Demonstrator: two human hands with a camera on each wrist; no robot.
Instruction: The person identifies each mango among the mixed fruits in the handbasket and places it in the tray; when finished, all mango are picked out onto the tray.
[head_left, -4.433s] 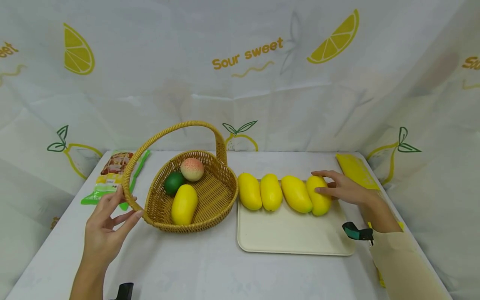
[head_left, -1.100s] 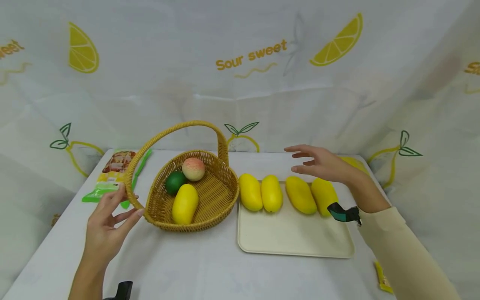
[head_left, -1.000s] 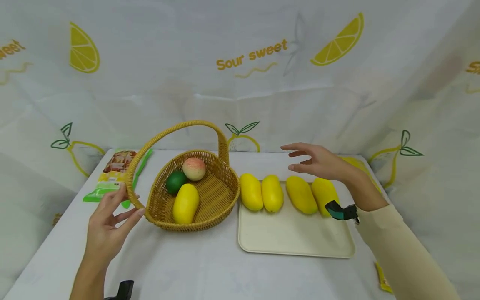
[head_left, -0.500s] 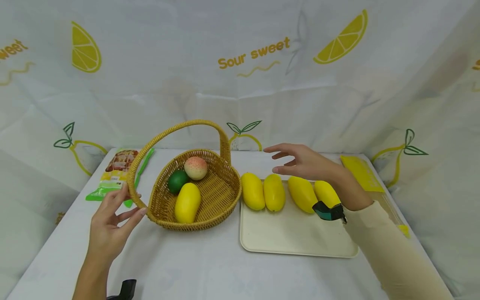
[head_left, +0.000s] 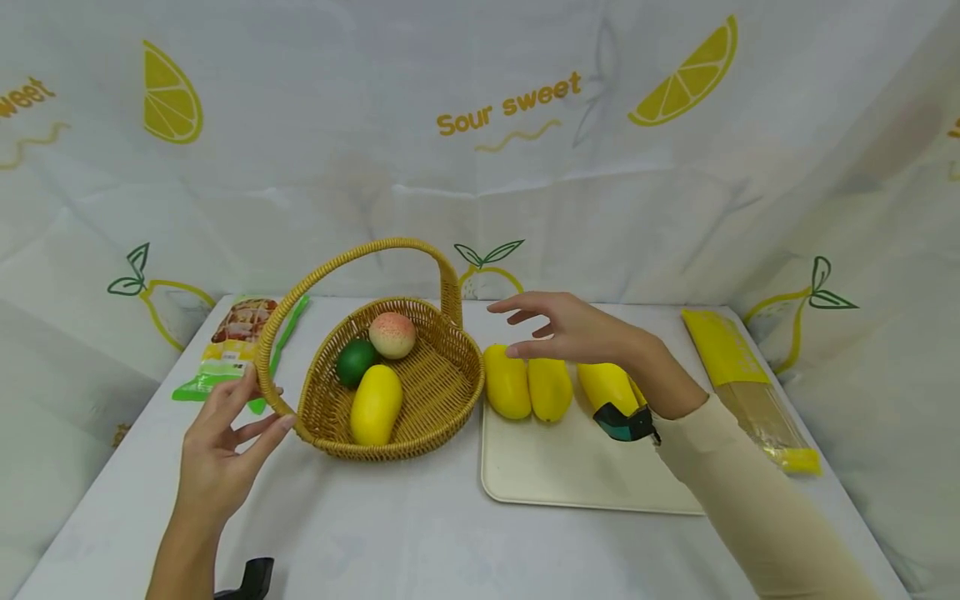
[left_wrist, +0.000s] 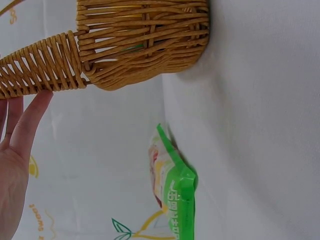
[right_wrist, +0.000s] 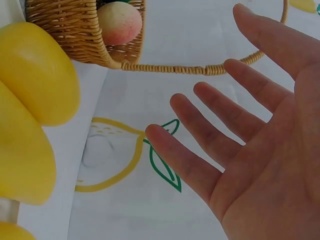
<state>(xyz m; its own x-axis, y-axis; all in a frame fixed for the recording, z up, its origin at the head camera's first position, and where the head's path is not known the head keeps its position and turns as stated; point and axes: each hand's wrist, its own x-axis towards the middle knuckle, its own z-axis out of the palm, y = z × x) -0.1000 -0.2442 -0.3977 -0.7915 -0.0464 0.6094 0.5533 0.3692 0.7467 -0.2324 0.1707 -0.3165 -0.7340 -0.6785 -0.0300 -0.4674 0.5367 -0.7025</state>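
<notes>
My left hand (head_left: 217,454) pinches the lower left of the handle (head_left: 272,329) of a wicker basket (head_left: 442,425). Inside the basket lie a yellow mango (head_left: 377,406), a dark green round fruit (head_left: 356,363) and a peach (head_left: 392,335). In the head view my right hand (head_left: 573,329) hovers above the back of a cream tray (head_left: 570,475). Its fingers are spread and loosely bent, with nothing in them, as the right wrist view shows. Mangoes lie along the tray's back: one at the left end (head_left: 507,387), a second mango (head_left: 550,389) beside it and others (head_left: 606,385) partly hidden by the right forearm.
Behind the basket's left side lies a green food packet (head_left: 232,346). At the table's right edge is a yellow, partly clear packet (head_left: 742,383). A white lemon-print curtain (head_left: 337,167) hangs behind the white table (head_left: 360,533).
My right hand gripped the rightmost mango earlier. It has since let go, risen and moved left toward the basket. My left hand keeps its place on the handle.
</notes>
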